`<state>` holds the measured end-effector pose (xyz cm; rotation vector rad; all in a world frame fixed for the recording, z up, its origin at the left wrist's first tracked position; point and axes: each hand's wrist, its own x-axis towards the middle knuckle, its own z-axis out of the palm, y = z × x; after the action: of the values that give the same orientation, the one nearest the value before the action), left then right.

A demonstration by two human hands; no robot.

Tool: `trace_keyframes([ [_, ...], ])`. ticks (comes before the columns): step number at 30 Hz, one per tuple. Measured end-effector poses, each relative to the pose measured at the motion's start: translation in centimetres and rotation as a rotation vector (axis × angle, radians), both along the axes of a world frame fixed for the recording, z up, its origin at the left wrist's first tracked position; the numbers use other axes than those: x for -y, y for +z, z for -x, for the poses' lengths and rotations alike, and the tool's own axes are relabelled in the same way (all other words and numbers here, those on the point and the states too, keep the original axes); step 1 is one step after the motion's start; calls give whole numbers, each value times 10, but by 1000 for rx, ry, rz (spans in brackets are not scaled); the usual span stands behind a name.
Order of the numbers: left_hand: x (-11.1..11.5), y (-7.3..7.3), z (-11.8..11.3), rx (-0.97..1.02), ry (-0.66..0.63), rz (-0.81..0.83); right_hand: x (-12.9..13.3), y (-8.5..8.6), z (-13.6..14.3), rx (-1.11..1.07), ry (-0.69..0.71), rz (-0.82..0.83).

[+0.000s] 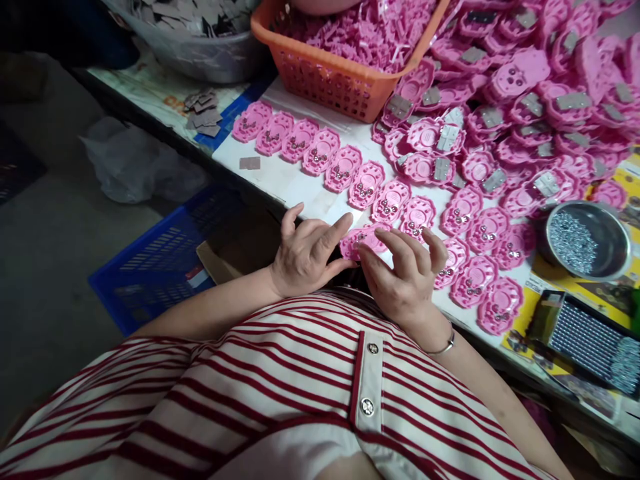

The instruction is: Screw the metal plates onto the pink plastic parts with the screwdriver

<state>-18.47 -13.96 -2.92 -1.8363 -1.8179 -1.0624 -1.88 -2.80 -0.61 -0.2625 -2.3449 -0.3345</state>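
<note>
A pink plastic casing piece [369, 239] is tilted at the table's front edge, between my two hands. My left hand [307, 257] pinches its left end between thumb and forefinger, the other fingers lifted. On the near and right side, my right hand [403, 273] closes thumb and forefinger on the same piece, its other fingers curled in the air. Part of the piece is hidden by my fingers. Beyond it runs a slanting row of similar pink pieces [343, 168] with small shiny metal parts in them. More such pieces [475, 280] lie right of my right hand.
Grey rectangular plates [204, 113] lie at the far left, and one grey plate [250, 163] nearer. An orange basket [325, 77] holds small pink parts. Pink pieces [520, 73] are heaped behind. At right are a metal bowl of screws [615, 250] and a black tray [545, 320].
</note>
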Motion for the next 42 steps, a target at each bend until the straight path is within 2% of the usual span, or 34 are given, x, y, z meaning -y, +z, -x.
trace_keyframes([
  [19, 1, 2, 0, -52, -24, -19, 2, -2, -4, 42, -14, 44],
  [29, 0, 1, -1, -44, -15, -13, 1, -3, 2, -8, 3, 229],
  [42, -1, 0, -1, 6, -20, 23, 1, -6, -3, 8, -23, 377],
])
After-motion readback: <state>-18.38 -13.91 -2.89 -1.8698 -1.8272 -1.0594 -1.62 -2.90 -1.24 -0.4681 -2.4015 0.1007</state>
